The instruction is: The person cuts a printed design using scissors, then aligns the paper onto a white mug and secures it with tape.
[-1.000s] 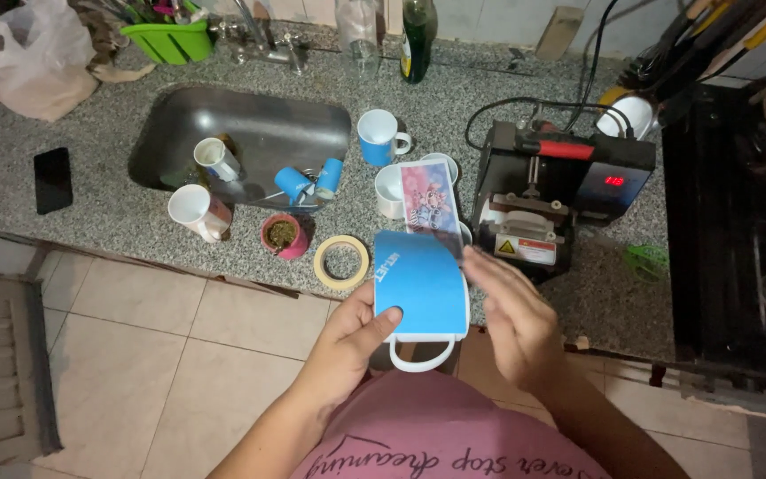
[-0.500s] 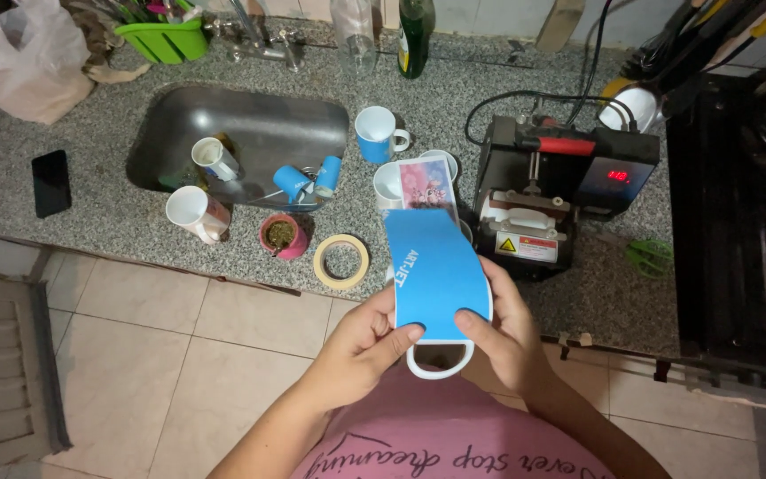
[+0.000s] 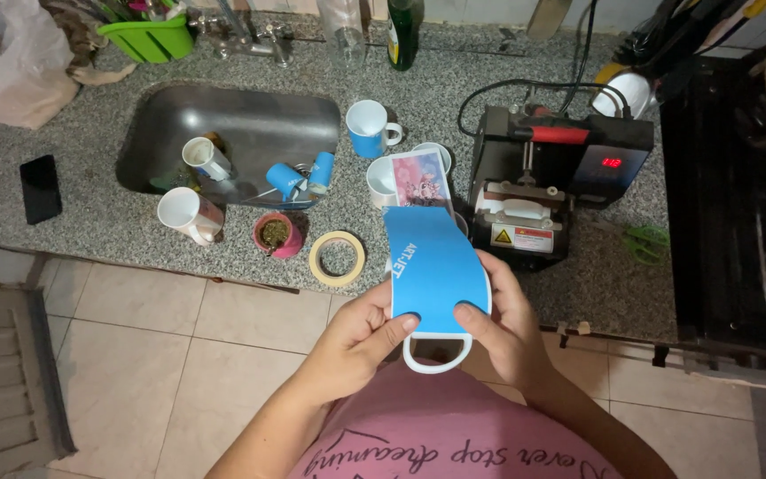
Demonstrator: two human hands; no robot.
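Together both hands [image 3: 436, 328] press the blue sheet [image 3: 433, 266] around a mug [image 3: 437, 353].

Counter edge crowded: tape roll [image 3: 338, 258], mug press [image 3: 543, 191]; floor side free

The black press machine [image 3: 550, 177] serves as landmark: a small dark screen [image 3: 612, 163] with red digits sits on its right top, and a white-and-red label with a yellow warning triangle [image 3: 521, 238] fronts its base. A black phone [image 3: 41, 187] with a dark screen lies far left of it.

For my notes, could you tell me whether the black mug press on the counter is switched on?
On: the black mug press shows a lit red readout on its front panel.
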